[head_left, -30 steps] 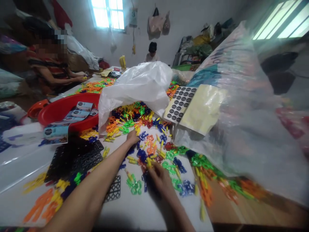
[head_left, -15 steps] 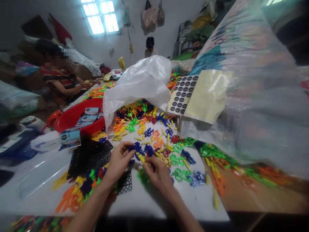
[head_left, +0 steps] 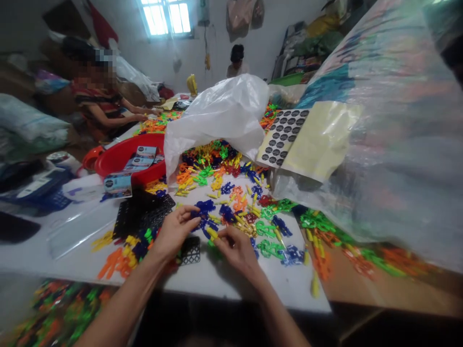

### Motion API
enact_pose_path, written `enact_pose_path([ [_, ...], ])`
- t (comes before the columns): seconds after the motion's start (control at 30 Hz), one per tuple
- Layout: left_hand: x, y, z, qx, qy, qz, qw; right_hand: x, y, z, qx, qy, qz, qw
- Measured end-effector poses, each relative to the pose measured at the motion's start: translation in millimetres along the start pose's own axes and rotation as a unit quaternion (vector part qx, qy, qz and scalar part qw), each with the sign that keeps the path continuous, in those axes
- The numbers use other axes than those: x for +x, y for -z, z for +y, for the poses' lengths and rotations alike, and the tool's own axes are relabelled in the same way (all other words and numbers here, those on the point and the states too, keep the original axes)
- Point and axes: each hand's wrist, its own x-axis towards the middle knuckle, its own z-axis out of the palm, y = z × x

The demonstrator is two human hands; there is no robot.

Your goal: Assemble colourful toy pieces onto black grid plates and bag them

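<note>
Pinching one blue piece (head_left: 203, 210), left hand (head_left: 177, 232); one yellow piece (head_left: 211, 233), right hand (head_left: 236, 248)

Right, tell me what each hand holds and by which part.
Left hand: a blue plastic piece, by its left edge. Right hand: a yellow piece, by its right end.

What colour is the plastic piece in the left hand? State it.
Blue; the plastic piece shows in the head view.

One left hand (head_left: 178, 232), one right hand (head_left: 237, 248), two co-workers (head_left: 99, 108), one red basin (head_left: 154, 175), one blue basket (head_left: 54, 193), one sticker sheet (head_left: 283, 137), and the coloured plastic pieces (head_left: 207, 206)? Oh, far too many to count!
</note>
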Motion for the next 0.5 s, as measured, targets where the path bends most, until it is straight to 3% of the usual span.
enact_pose_path([
  [0.07, -10, 4.8, 9, 0.053, -0.045, -0.017, 0.997, 2, 2, -1, -0.013, 0.023, -0.019, 0.999],
  [0.13, -20, 13.4, 19, 0.121, -0.085, -0.070, 0.987, 4, -1, -3, -0.033, 0.059, -0.035, 0.997],
  [0.23, -28, 34.3, 26, 0.238, -0.148, -0.130, 0.951, 3, -24, -1, -0.043, 0.050, -0.054, 0.996],
  [0.33, -32, 54.3, 11, 0.357, -0.211, -0.021, 0.910, -4, -62, 13, -0.030, -0.021, -0.088, 0.995],
  [0.4, -34, 60.5, -8, 0.457, -0.225, 0.042, 0.859, -11, -88, 28, -0.011, -0.046, -0.088, 0.995],
  [0.5, -41, 59.3, -35, 0.578, -0.220, 0.024, 0.785, -19, -112, 46, 0.006, -0.049, -0.075, 0.996],
])
